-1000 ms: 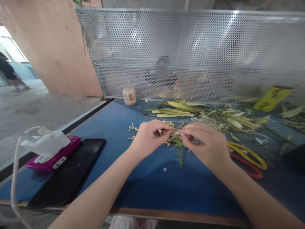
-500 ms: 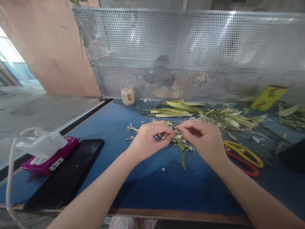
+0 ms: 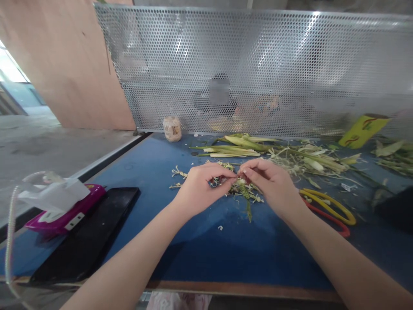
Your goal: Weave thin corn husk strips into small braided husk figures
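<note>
At the pile of husk scraps (image 3: 248,193), the left hand (image 3: 202,185) and right hand (image 3: 272,184) had fingertips pinched together, on what I couldn't tell. Knotted strips (image 3: 179,172) left of the pile seemed finished; long leaves (image 3: 240,141) behind it looked unworked.

A white charger (image 3: 60,194) sits on a magenta power strip (image 3: 84,206) beside a black phone (image 3: 88,237)
</note>
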The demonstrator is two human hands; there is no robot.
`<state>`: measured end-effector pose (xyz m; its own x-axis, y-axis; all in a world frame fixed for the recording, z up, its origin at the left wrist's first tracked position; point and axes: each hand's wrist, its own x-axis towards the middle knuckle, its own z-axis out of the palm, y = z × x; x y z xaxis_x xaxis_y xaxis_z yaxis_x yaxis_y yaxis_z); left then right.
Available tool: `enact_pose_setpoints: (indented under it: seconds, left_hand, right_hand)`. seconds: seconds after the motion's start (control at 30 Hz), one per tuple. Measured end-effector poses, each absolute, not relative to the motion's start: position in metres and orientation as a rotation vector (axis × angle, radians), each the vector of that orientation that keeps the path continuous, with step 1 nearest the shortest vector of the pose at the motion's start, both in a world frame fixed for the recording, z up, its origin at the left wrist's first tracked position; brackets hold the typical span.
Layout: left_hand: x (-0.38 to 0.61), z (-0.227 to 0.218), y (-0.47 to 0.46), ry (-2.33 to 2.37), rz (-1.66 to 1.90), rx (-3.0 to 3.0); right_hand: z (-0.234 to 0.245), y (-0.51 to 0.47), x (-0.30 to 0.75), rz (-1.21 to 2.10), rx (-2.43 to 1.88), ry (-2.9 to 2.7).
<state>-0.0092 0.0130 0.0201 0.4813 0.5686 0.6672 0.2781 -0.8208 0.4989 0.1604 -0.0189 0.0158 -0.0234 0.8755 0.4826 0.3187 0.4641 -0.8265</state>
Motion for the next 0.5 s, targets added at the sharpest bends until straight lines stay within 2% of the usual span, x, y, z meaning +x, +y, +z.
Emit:
enact_pose_setpoints:
  seconds: [0.13, 0.33, 0.5]
  left_hand:
    - [-0.008, 0.021, 0.011, 0.609, 1.365, 2.452]
    - [-0.009, 0.024, 0.008, 0.713, 1.209, 2.387]
    - [-0.011, 0.024, 0.008, 0.695, 1.154, 2.292]
  right_hand:
    - [0.015, -0.018, 0.161, 0.713, -0.986, -1.551]
    - [0.024, -0.025, 0.162, 0.244, -1.017, -1.746]
    - [0.026, -0.03, 0.163, 0.141, -0.951, -1.837]
